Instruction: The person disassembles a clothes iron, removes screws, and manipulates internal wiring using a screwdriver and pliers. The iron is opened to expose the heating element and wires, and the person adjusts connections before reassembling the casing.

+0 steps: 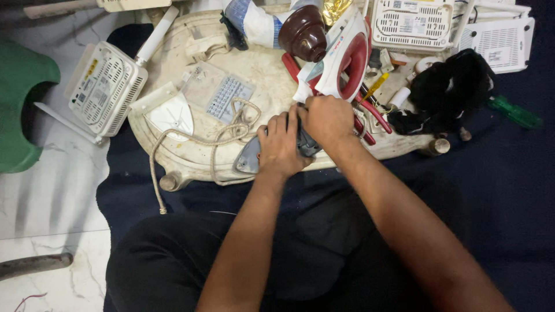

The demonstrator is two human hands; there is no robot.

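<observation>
My left hand [280,145] grips the grey metal base of a clothes iron [247,159] lying on a low cream-coloured table [260,69]. Closed fingers of my right hand [327,118] press down on the dark part of that iron base just right of the left hand; what they pinch is hidden. The iron's white and red upper shell [346,58] lies tipped just beyond my right hand. A beige cord [222,136] loops across the table from the iron base and hangs off the front left edge.
On the table lie a white plastic cover [170,112], a small keypad-like part [222,95], red-handled pliers [370,112], a yellow-handled tool [376,85], a brown dome [303,33] and black cloth [448,89]. White routers [104,86] [411,23] lie around. A green stool [20,110] stands left.
</observation>
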